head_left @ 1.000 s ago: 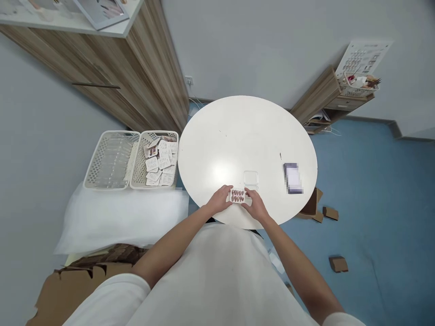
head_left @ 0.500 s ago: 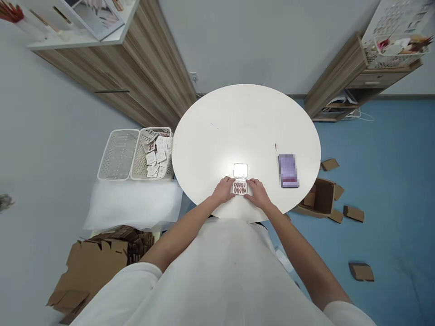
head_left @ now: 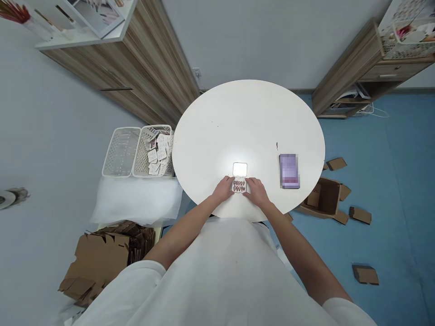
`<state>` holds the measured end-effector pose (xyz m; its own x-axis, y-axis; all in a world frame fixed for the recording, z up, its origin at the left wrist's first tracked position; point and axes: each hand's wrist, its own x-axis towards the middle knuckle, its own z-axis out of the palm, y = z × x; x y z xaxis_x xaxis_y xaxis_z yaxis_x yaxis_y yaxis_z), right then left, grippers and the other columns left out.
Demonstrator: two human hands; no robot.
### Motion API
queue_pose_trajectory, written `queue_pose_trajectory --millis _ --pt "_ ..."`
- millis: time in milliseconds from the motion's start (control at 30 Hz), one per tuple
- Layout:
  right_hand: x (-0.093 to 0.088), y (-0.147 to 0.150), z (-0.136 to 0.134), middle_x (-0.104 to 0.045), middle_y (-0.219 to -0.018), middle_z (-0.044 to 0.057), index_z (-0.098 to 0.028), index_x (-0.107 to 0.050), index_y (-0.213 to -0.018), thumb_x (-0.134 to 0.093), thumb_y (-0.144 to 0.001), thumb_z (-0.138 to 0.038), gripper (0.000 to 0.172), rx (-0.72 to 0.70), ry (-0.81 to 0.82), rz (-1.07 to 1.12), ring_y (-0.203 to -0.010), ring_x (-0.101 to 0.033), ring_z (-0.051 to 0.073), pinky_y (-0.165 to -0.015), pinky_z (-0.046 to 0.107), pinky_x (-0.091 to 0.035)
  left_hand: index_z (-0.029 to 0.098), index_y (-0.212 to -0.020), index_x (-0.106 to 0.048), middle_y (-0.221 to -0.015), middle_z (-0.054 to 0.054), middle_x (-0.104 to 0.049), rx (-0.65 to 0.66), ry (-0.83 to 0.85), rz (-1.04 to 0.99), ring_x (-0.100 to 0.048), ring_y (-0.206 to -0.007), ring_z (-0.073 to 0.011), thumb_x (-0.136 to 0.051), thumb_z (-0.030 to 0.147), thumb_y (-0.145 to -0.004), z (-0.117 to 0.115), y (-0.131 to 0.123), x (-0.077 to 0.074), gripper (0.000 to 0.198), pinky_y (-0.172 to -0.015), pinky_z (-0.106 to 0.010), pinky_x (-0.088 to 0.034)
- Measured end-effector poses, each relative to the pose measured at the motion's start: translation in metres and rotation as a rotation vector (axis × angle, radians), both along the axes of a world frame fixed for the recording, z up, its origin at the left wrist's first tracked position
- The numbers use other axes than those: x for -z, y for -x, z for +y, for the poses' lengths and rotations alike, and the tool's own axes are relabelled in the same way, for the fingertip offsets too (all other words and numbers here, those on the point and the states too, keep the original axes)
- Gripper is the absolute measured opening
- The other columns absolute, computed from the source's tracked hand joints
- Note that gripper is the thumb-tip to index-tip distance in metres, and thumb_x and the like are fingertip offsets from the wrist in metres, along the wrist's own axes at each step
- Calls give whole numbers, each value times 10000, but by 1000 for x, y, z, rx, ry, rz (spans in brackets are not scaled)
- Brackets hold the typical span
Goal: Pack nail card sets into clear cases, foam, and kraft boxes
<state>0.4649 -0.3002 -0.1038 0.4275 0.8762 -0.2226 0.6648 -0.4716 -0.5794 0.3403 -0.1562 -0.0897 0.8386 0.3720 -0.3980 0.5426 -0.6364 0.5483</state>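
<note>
A small clear case of press-on nails (head_left: 239, 186) sits near the front edge of the white oval table (head_left: 244, 113). Its hinged lid (head_left: 240, 170) stands raised on the far side, and two rows of dark reddish nails show inside. My left hand (head_left: 223, 189) grips the case's left side, fingers closed against it. On the opposite side my right hand (head_left: 257, 192) holds the case between thumb and fingers. To the right on the table lies a purple, blurred-out rectangular item (head_left: 289, 171), apart from both hands.
Left of the table, one white basket (head_left: 137, 167) holds many small cards; beside it is another basket (head_left: 109, 158) with clear plastic pieces. Flattened cardboard (head_left: 102, 258) is stacked at lower left. An open cardboard box (head_left: 331, 199) and scattered cardboard pieces lie on the blue floor at right.
The camera view has shifted slightly. Both hands keep their hold on the nail case, and its lid stays raised.
</note>
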Motion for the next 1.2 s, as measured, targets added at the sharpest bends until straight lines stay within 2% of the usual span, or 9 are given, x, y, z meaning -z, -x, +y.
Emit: queue_pose_trajectory --millis 467,800,933,1100,1200 --pt "2 0 -1 -473 -1197 98 -197 -392 -1226 -597 -709 -289 564 -34 21 -50 -1061 -423 278 -802 386 -402 232 -1249 -352 -1051 -61 -451 65 -19 -40 -494 -963 -215 -603 150 -677 0 3 1 630 -807 -332 -435" --pt "-2 1 -1 -464 -1207 99 -207 -376 -1245 -597 -700 -268 591 -9 26 2 -1095 -408 276 -845 409 -394 206 -1314 -280 -1118 -90 -444 26 25 -57 -462 -1048 -245 -621 155 -671 0 5 0 730 -864 -366 -410" --pt "-4 5 -5 -469 -1196 86 -214 -366 -1260 -568 -702 -226 595 110 -16 161 -1081 -440 246 -882 411 -395 201 -1308 -292 -1133 -98 -457 -103 123 -57 -477 -1034 -237 -659 199 -655 -4 12 0 750 -872 -372 -403" --pt "-2 10 -5 -488 -1173 74 -238 -342 -1278 -571 -680 -234 640 385 -50 504 -934 -542 183 -793 355 -473 186 -1192 -438 -1057 -81 -502 -328 265 -54 -533 -857 -166 -657 232 -659 -13 19 5 578 -769 -316 -444" --pt "-1 11 -2 -491 -1166 72 -231 -359 -1270 -579 -653 -211 655 437 -52 623 -918 -546 171 -790 340 -479 175 -1146 -486 -1017 -71 -524 -442 334 -73 -530 -806 -140 -638 218 -669 -17 18 8 503 -747 -293 -446"
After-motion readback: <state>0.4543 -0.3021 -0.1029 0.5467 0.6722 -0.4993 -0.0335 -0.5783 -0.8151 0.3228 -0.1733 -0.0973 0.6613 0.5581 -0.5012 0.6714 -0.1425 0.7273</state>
